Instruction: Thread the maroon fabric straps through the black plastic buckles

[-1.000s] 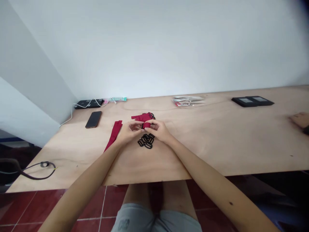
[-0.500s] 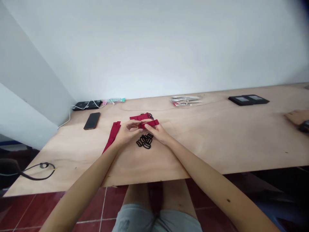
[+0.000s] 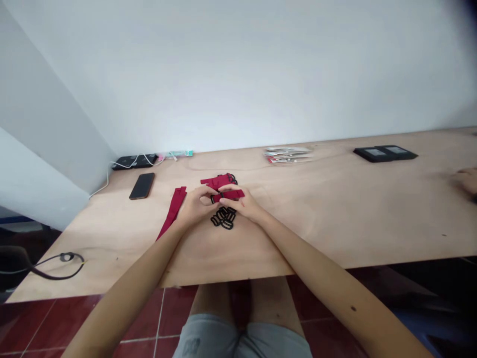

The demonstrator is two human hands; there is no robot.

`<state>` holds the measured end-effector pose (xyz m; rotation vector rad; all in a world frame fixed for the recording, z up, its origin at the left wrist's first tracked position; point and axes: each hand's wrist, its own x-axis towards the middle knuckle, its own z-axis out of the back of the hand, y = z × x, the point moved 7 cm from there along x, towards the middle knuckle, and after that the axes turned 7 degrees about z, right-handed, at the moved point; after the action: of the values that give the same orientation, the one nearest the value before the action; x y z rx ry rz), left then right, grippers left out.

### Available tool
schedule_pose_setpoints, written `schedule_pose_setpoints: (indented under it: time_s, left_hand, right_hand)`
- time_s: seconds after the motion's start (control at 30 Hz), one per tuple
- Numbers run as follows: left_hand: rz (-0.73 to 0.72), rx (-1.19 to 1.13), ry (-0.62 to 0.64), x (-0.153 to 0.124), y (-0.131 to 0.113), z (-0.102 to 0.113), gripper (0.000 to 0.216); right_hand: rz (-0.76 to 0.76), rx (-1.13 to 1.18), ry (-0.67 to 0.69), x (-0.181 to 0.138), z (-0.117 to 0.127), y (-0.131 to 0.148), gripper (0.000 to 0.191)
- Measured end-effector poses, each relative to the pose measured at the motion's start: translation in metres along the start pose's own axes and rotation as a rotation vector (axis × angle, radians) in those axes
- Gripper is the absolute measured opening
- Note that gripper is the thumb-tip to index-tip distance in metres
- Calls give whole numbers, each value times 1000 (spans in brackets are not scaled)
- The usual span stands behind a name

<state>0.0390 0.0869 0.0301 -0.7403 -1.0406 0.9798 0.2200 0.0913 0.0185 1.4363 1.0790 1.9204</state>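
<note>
Pinching a short red fabric strap (image 3: pixel 229 195) between both hands, you hold it just above the plywood table (image 3: pixel 298 238), a little ahead of your body; your left hand (image 3: pixel 196 206) is curled, its fingertips (image 3: pixel 208 195) closed on the strap's left end, where a small black ring (image 3: pixel 215 199) shows; your right hand (image 3: pixel 244 205) is closed on the strap from the other side, its fingertips (image 3: pixel 228 200) pressed against the fabric; your hands nearly touch, and the strap's ends stick out only a little past your fingers; just ahead of your hands lies a bunched red strap with black rings (image 3: pixel 218 181); a loose pile of black plastic rings (image 3: pixel 222 218) sits just below your hands, between your wrists; a long red fabric strip (image 3: pixel 172 211) lies beside your left hand, slanting towards you; farther left lie a black smartphone (image 3: pixel 141 185) and, by the wall, a black power strip (image 3: pixel 133 161) with a white cable (image 3: pixel 108 181); small packets (image 3: pixel 287 155) and a black flat case (image 3: pixel 385 153) lie towards the back edge; a co-worker's hand (image 3: pixel 467 180) enters at the table's far right, well apart from yours.
</note>
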Motion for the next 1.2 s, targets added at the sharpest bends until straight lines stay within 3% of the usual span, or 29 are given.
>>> schedule_pose_setpoints:
  time_s: [0.17,0.47,0.57,0.73,0.9,1.03,1.2]
  left_hand:
    - [-36,51,-45,3,3,11,25]
    - [200,-235,-82,8,27,26,42]
    - [283,-430,-96,9,34,26,47]
    - [340,-766,-71,8,32,19,38]
    - [361,-922,-40,7,26,15,27]
    - [349,-951,-13,5,21,10,27]
    - [310,-882,33,-1,10,-3,33]
  right_hand:
    - [-111,112,-155,-1,15,-15,42]
    - [-123,175,-430,2,52,-24,46]
    - [-111,59,-344,2,52,-26,44]
    - [-65,-225,-13,0,28,-24,32]
    - [36,-322,250,-3,8,-13,21]
    - [63,-350,193,-1,12,-6,23]
    - [-65,-53,155,-1,6,0,49]
